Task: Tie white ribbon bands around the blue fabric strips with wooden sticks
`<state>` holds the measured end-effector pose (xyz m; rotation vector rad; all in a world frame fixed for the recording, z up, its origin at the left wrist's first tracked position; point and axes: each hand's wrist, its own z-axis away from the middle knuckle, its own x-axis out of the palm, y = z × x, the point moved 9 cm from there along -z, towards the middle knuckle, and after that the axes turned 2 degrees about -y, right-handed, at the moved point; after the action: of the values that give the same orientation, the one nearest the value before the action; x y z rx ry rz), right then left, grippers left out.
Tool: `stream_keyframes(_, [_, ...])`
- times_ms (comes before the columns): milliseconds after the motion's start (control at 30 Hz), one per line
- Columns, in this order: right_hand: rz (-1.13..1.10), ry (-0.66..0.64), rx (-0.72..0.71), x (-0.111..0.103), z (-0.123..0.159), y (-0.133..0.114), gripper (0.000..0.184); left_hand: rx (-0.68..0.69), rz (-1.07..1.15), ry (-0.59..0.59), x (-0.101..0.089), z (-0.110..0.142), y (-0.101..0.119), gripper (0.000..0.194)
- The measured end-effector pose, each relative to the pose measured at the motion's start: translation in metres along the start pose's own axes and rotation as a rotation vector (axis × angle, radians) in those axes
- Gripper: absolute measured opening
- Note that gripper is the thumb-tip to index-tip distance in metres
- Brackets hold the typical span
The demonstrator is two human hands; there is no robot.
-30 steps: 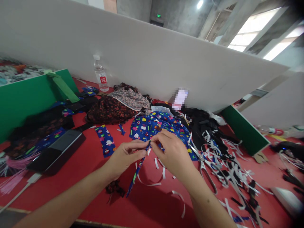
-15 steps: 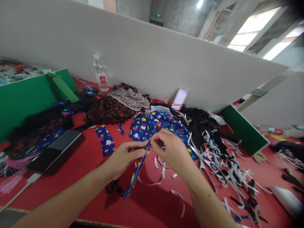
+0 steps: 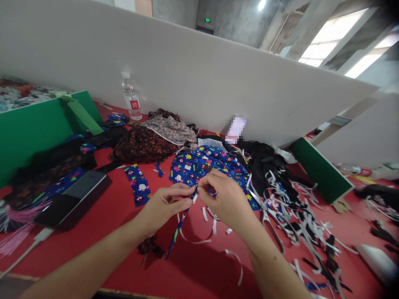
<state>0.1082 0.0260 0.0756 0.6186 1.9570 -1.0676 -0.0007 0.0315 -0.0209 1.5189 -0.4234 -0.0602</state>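
Note:
A narrow strip of blue printed fabric [image 3: 177, 234] hangs down from the fingertips of my two hands, seen nearly edge-on. My left hand [image 3: 168, 205] pinches its upper end between thumb and fingers. Right beside it, my right hand [image 3: 220, 192] is closed in a pinch on the same end; the exact spot between the fingertips is too small to make out. Behind the hands lies a larger piece of blue printed cloth [image 3: 187, 162]. Another blue printed strip [image 3: 138, 185] rests flat to the left. White-handled scissors [image 3: 264, 207] lie to the right of my right hand.
White and black scraps [image 3: 307, 224] litter the right side of the red table [image 3: 199, 274]. Dark floral cloth [image 3: 143, 143] and a water bottle [image 3: 131, 97] stand along the grey partition [image 3: 187, 62]. A black power bank [image 3: 75, 199] with a white cable sits left. Green boards [image 3: 40, 137] flank both sides.
The hanging fabric strip has turned slightly and shows thinner, its lower end a little to the right. Both hands keep their pinch in nearly the same place.

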Motion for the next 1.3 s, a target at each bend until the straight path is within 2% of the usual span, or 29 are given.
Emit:
stream_keyframes(200, [-0.007, 0.021, -0.008, 0.001, 0.0, 0.001, 0.013, -0.019, 0.059, 0.0, 0.001, 0.002, -0.002, 0.022])
stream_keyframes(400, [-0.084, 0.021, 0.014, -0.003, -0.002, 0.001, 0.013, -0.252, 0.374, 0.06, 0.004, 0.007, -0.02, 0.029])
stream_keyframes(567, [-0.116, 0.02, 0.022, -0.009, 0.001, -0.002, 0.013, -0.274, 0.496, 0.026, 0.01, 0.007, -0.018, 0.03])
stream_keyframes(833, [-0.011, 0.12, -0.03, -0.013, 0.004, -0.007, 0.009, -0.193, 0.429, 0.033, 0.006, 0.008, -0.015, 0.031])
stream_keyframes(1100, [0.099, 0.16, -0.043, -0.007, 0.005, -0.006, 0.012, -0.108, 0.227, 0.082, -0.003, 0.004, -0.015, 0.031])
stream_keyframes(1300, [0.192, 0.166, -0.013, -0.003, 0.007, -0.006, 0.013, -0.069, 0.151, 0.083, -0.004, 0.005, -0.013, 0.029])
